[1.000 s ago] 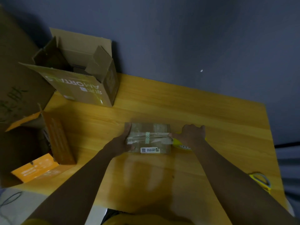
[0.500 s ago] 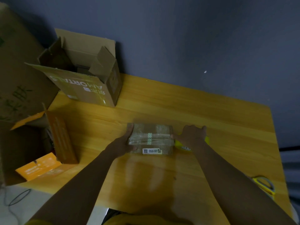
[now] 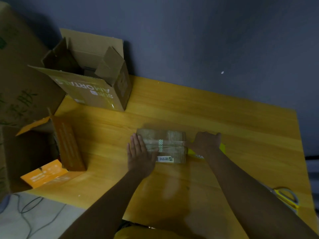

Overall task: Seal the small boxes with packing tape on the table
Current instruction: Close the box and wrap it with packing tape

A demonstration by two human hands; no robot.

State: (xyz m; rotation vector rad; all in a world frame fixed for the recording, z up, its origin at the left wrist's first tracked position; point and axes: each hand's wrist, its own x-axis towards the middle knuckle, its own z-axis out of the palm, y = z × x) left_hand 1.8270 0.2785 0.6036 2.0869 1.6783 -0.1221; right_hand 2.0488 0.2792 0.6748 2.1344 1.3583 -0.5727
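Left hand (image 3: 140,153) now flattened, touching small box (image 3: 170,146).

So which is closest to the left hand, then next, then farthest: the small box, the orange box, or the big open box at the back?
1. Small box: the left hand lies on its left end.
2. Orange box: at the table's left edge.
3. Big open box: back-left corner.

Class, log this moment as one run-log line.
step: taping small box | left hand: flat on box's left end | right hand: grips yellow tape dispenser at right end
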